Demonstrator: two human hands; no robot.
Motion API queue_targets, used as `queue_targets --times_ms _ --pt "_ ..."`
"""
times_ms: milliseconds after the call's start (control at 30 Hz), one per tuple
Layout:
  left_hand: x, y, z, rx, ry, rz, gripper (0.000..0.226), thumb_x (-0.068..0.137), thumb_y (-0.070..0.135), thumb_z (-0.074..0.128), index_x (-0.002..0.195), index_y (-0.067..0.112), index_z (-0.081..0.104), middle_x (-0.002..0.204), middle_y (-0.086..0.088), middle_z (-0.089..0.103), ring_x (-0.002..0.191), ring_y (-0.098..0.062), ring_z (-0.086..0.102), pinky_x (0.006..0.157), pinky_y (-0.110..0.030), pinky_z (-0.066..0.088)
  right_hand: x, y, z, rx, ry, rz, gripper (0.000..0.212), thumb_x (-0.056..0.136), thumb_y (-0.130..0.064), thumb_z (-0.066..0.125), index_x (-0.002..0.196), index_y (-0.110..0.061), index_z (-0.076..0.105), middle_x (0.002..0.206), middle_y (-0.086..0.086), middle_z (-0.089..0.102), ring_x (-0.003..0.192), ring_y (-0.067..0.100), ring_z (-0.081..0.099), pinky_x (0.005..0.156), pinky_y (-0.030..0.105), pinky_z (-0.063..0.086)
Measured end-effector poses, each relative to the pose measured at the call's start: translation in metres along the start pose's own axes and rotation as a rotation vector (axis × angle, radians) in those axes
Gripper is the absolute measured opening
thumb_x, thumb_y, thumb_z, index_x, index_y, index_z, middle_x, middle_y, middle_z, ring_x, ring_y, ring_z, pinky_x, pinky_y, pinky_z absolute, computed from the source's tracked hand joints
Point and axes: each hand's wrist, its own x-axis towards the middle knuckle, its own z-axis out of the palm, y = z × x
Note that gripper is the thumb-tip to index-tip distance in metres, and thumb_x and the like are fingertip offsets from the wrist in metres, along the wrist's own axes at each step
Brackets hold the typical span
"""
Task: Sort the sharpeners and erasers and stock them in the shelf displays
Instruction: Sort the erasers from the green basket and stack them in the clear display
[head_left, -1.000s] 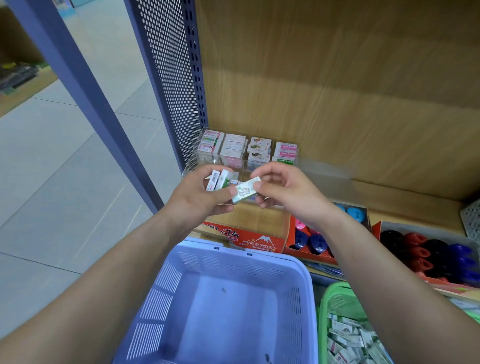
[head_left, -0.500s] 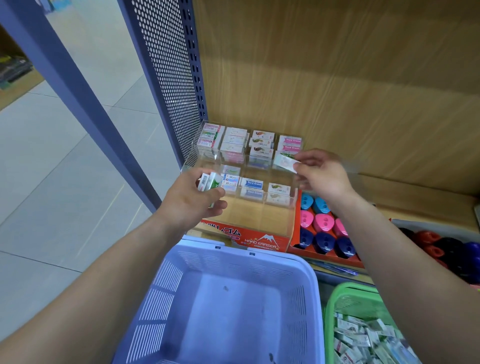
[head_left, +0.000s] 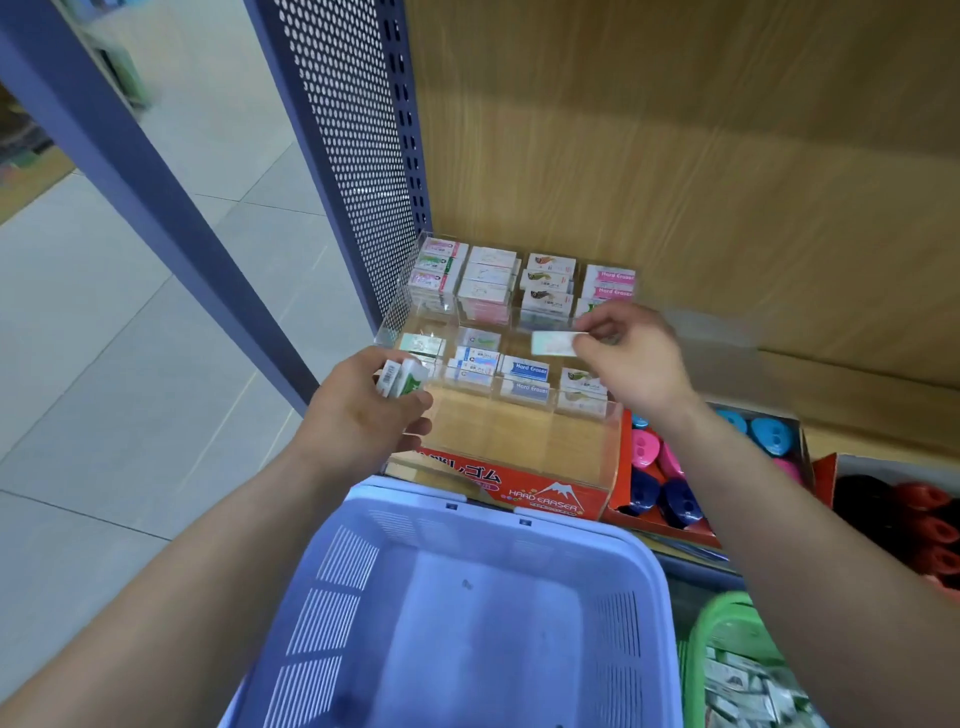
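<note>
Though wood-backed, shelf beside tiled floor.

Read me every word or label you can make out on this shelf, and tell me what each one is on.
"HARD ERASER": front of the red display box.
"ゴム": same box front, further left.
"Hard Eraser": blue-banded erasers.
"Hard Eraser": pink erasers, back right stack.
Remaining eraser sleeves: too small or blurred to read.
</note>
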Motion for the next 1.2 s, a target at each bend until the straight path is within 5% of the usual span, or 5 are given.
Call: queue_targets --times_ms 300,533,733,1000,1200 --pt "-0.001 -0.007 -0.021 -0.049 0.058 -0.009 0.03 0.093 -0.008 0.06 0.116 0.011 0.06 0.096 -0.018 0.064 0.071 -0.025 0.068 0.061 -0.024 0.062 0.035 -0.041 0.106 0.058 -0.165 -0.143 0.012 0.085 -0.016 0.075 0.084 -0.027 0.071 0.083 -0.01 0.07 0.073 0.004 0.065 0.07 0.028 0.056" --pt "0.001 -0.008 -0.04 -0.04 0.074 0.015 0.03 0.091 -0.004 0.064 0.114 0.016 0.063 0.094 -0.016 0.069 0.074 -0.025 0.073 0.07 -0.032 0.064 0.061 -0.046 0.151 -0.322 -0.188 -0.214 0.011 0.089 -0.024 0.064 0.094 -0.03 0.072 0.09 -0.012 0.072 0.085 0.014 0.067 0.077 0.039 0.059" --pt "0.0 -0.008 -0.043 -0.045 0.055 0.033 0.032 0.09 -0.002 0.066 0.113 0.019 0.063 0.087 -0.012 0.07 0.082 -0.028 0.073 0.075 -0.038 0.064 0.06 -0.041 0.155 -0.585 -0.149 -0.342 0.019 0.096 -0.025 0.054 0.103 -0.029 0.071 0.096 0.0 0.073 0.085 0.026 0.067 0.073 0.034 0.056" --pt "0.002 -0.006 -0.038 -0.06 0.032 0.033 0.033 0.089 -0.006 0.064 0.111 0.019 0.063 0.097 -0.02 0.068 0.086 -0.034 0.072 0.073 -0.037 0.064 0.06 -0.044 0.154 -0.8 -0.216 -0.385 0.017 0.092 -0.016 0.048 0.091 -0.021 0.064 0.091 0.003 0.068 0.075 0.028 0.061 0.06 0.031 0.043" --pt "0.004 -0.007 -0.036 -0.04 0.026 0.029 0.034 0.09 -0.004 0.065 0.111 0.022 0.063 0.097 -0.016 0.069 0.082 -0.029 0.073 0.071 -0.032 0.063 0.052 -0.029 0.149 -0.573 -0.224 -0.486 0.032 0.096 -0.022 0.054 0.123 -0.03 0.07 0.122 -0.004 0.071 0.105 0.021 0.067 0.086 0.039 0.058"
